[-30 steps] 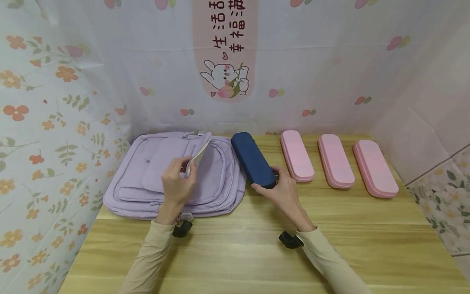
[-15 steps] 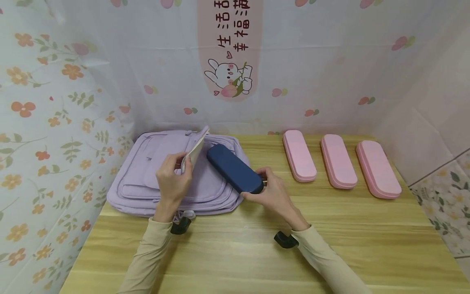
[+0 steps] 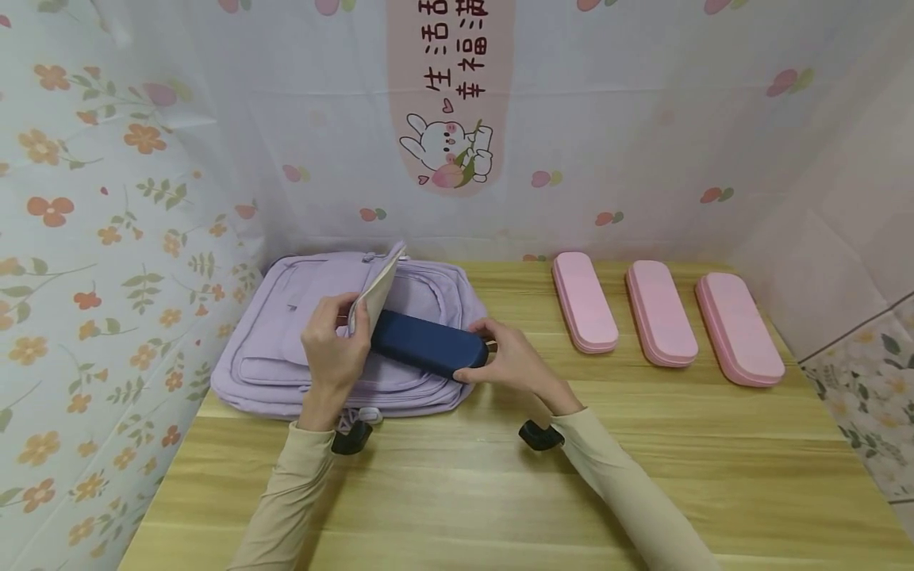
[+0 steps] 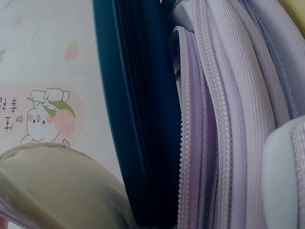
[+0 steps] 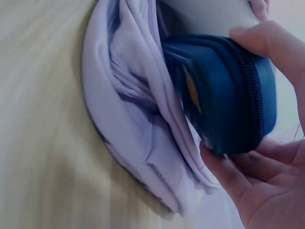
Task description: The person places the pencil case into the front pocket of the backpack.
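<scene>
On my feed, nearest across the wood-grain table (image 3: 457, 492), the person's right hand (image 3: 510, 361) pinches the near end of a navy-blue, round-ended zip case (image 3: 428, 342), thumb opposite fingers; I judge that end grip leaves the rest of its length unobstructed. The left hand (image 3: 336, 345) pinches a cream-lined lilac flap (image 3: 378, 292) and holds it raised, which I take to make room for the case's other end, just beside those fingers and under the flap. I can't tell how deep it reaches. Beneath both sets of fingers, a lilac fabric backpack (image 3: 314, 281) lies flat, steady under the case. Right of the right fingers, well apart, three pink round-ended cases (image 3: 585, 303) sit spaced, each separately graspable. Beyond the fingers hangs a white printed sheet (image 3: 607, 135).
</scene>
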`<state>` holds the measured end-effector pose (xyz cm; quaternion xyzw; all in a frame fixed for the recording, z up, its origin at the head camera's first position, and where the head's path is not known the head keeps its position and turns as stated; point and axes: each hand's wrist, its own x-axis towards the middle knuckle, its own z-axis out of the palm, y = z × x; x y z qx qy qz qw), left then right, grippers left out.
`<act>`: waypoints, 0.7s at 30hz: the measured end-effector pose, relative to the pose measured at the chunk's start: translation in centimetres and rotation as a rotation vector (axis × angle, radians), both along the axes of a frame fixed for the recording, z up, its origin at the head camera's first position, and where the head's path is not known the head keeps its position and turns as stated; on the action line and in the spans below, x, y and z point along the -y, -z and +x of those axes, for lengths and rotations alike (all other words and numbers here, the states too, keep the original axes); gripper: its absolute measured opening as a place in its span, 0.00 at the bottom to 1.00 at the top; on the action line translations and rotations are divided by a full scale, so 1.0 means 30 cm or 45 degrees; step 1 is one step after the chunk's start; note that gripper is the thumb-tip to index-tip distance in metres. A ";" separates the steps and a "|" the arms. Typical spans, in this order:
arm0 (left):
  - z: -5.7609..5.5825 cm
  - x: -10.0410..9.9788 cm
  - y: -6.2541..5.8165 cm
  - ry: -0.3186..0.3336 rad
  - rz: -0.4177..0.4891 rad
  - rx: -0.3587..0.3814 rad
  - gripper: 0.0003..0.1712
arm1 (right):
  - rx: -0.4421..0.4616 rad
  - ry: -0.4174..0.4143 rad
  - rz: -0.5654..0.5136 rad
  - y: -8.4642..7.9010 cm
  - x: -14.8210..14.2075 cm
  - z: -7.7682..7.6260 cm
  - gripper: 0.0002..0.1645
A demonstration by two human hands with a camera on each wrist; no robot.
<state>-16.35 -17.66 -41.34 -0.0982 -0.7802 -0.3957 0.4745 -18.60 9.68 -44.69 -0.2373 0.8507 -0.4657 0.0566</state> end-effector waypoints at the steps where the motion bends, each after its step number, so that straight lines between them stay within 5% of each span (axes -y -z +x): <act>1: 0.000 0.000 0.000 0.000 0.002 -0.001 0.09 | 0.018 -0.026 -0.013 -0.003 0.005 -0.007 0.40; 8: -0.003 0.005 -0.002 -0.008 0.024 -0.007 0.08 | -0.090 -0.177 -0.023 -0.009 0.046 -0.047 0.39; 21: 0.004 0.002 -0.006 -0.059 0.118 -0.034 0.07 | -0.205 -0.204 0.044 0.007 0.107 -0.079 0.41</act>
